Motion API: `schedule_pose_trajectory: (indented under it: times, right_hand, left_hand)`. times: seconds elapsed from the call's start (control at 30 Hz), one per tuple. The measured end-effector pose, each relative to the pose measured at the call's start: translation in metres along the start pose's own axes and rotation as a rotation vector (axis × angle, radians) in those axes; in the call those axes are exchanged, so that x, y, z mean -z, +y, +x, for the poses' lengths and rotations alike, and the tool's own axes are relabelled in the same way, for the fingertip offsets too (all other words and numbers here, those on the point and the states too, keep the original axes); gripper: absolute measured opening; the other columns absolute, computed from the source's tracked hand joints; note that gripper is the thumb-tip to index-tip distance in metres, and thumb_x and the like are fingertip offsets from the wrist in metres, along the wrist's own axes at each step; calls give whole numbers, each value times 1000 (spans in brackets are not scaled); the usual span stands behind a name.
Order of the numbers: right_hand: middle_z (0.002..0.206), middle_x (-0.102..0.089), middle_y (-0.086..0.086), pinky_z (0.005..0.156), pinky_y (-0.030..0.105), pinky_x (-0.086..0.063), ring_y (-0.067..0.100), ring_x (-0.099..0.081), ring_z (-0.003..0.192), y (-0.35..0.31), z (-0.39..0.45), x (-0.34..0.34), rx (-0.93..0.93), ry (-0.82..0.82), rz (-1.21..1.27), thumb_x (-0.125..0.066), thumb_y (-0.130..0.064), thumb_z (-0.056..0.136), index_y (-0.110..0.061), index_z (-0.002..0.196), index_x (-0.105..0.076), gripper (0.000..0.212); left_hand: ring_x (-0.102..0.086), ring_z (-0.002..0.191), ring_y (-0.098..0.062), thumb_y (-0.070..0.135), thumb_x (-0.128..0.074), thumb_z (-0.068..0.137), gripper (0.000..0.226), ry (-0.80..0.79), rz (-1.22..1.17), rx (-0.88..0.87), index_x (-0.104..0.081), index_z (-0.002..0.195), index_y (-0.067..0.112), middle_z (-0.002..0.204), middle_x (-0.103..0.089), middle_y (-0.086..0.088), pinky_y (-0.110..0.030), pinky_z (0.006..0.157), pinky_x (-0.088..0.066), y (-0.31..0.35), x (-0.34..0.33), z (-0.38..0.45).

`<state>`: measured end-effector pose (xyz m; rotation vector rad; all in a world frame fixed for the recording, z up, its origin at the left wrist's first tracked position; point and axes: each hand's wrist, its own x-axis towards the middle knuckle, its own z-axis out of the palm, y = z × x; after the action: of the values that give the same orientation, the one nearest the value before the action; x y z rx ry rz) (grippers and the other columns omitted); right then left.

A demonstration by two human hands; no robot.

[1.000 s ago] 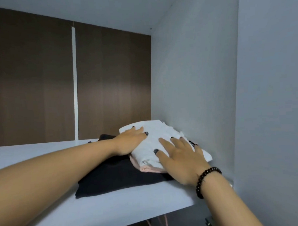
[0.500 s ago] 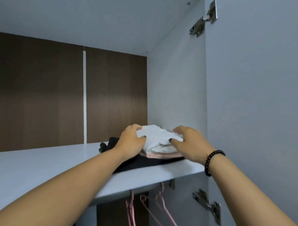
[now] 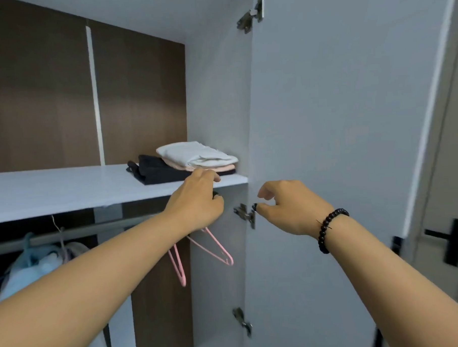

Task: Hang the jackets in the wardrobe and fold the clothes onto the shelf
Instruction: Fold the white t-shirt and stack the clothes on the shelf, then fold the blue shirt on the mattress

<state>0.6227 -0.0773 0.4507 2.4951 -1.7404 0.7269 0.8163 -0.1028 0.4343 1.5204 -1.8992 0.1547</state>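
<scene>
A stack of folded clothes lies at the right end of the white shelf (image 3: 53,191): a white garment (image 3: 193,154) on top, a pink one (image 3: 214,168) under it, a black one (image 3: 157,171) at the bottom. My left hand (image 3: 195,206) hovers just in front of the shelf edge, fingers loosely curled, holding nothing. My right hand (image 3: 284,207), with a dark bead bracelet on its wrist, is in the air in front of the open wardrobe door (image 3: 338,116), loosely curled and holding nothing. Neither hand touches the clothes.
Below the shelf runs a grey rail (image 3: 75,232) with pink hangers (image 3: 212,247) that carry nothing and light blue and white garments (image 3: 37,263) hanging at the left. Metal hinges (image 3: 244,214) sit on the door's edge. A black door handle (image 3: 451,239) is far right.
Both hands have let go of the folded stack and drawn back off the shelf toward me. The view has pulled back and dropped, showing the rail and hangers.
</scene>
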Motion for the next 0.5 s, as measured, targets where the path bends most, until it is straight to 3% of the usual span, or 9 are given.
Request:
schedule_pose_trajectory:
  times: [0.23,0.37,0.5]
  right_hand:
    - [127,-54,-7,85,33,-49,18,-56,110,54,-106,50,12,58,-168,-46,-44,94,-24,129,-49,41]
    - [125,-55,-8,86,34,-50,18,-56,111,102,-173,75,3,49,-192,-45,-43,94,-24,129,-50,41]
    - [126,-55,-7,87,35,-50,18,-56,110,156,-239,96,-48,-14,-191,-46,-42,94,-23,129,-49,40]
  left_hand:
    - [-50,113,-14,23,-49,90,36,-59,-59,-46,-48,126,26,133,-41,8,-41,93,-48,109,-12,-62]
    - [-53,106,-13,22,-48,91,32,-84,-154,-25,-50,122,27,126,-40,12,-42,84,-52,177,-37,-100]
    - [-51,110,-11,20,-49,92,30,-133,-220,-32,-51,121,27,129,-43,9,-35,93,-45,242,-71,-139]
